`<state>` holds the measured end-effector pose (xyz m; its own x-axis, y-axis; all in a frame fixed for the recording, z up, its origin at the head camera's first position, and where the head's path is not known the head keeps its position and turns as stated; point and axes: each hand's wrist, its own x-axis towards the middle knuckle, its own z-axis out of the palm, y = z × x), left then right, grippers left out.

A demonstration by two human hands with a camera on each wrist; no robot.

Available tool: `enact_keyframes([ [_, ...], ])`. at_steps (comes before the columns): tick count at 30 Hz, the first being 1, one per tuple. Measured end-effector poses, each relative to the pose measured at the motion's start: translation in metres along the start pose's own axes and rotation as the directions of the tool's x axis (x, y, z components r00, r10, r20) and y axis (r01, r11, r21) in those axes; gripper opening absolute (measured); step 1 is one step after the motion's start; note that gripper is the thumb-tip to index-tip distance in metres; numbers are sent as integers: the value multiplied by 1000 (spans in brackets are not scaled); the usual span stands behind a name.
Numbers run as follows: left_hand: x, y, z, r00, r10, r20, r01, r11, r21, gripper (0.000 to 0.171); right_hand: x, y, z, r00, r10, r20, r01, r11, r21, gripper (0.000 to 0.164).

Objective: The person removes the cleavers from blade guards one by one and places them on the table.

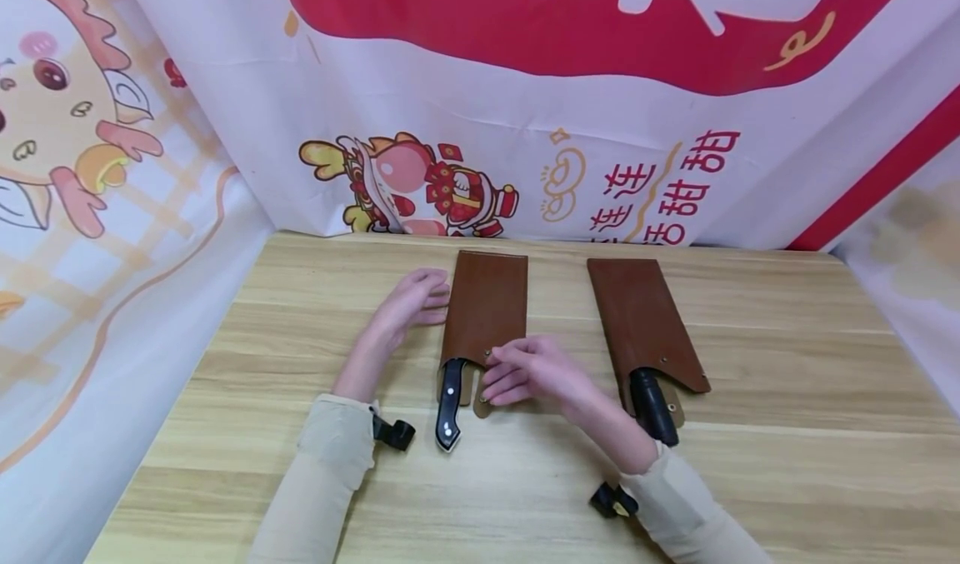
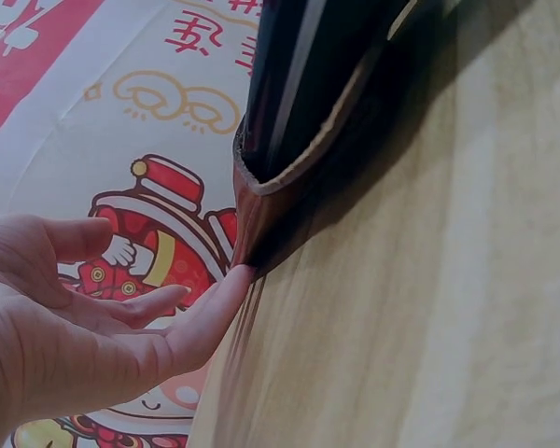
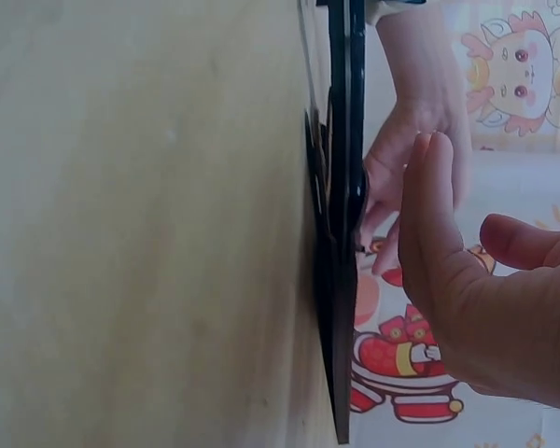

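A brown leather knife sheath (image 1: 489, 301) lies flat on the table, and a knife's black riveted handle (image 1: 449, 406) sticks out of its near end. Along the sheath's left edge is my left hand (image 1: 408, 301), fingers loosely extended. In the left wrist view, a fingertip of that hand (image 2: 84, 327) meets the sheath's edge beside its opening. My right hand (image 1: 536, 368) hovers at the lower right corner, overlapping the sheath's snap strap (image 1: 482, 406) in the head view. The right wrist view shows this hand (image 3: 495, 299) with relaxed fingers, holding nothing.
To the right lies a second brown sheath (image 1: 637, 314), with a dark knife handle (image 1: 654, 407) protruding close to my right forearm. The wooden table (image 1: 787, 464) ends at a printed cloth backdrop (image 1: 420, 97). Black wrist cameras (image 1: 393, 433) sit on both sleeves.
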<state>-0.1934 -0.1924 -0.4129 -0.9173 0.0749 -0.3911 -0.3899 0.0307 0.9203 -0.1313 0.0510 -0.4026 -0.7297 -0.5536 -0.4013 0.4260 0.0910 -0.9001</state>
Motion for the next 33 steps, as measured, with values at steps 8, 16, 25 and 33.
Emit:
enact_keyframes([
  [8, -1, -1, 0, 1000, -27, 15, 27, 1000, -1, 58, 4, 7, 5, 999, 16, 29, -17, 999, 48, 39],
  [16, 0, -2, -1, 999, -32, 26, 32, 999, 1, 60, 6, 9, 7, 999, 29, 39, -31, 998, 62, 38],
  [25, 2, -3, -1, 999, -40, 26, 39, 999, 6, 60, 8, 13, 9, 998, 35, 59, -39, 998, 57, 38],
  [33, 2, -3, -1, 999, -50, 22, 50, 999, 14, 57, 7, 16, 11, 996, 47, 77, -51, 997, 49, 40],
])
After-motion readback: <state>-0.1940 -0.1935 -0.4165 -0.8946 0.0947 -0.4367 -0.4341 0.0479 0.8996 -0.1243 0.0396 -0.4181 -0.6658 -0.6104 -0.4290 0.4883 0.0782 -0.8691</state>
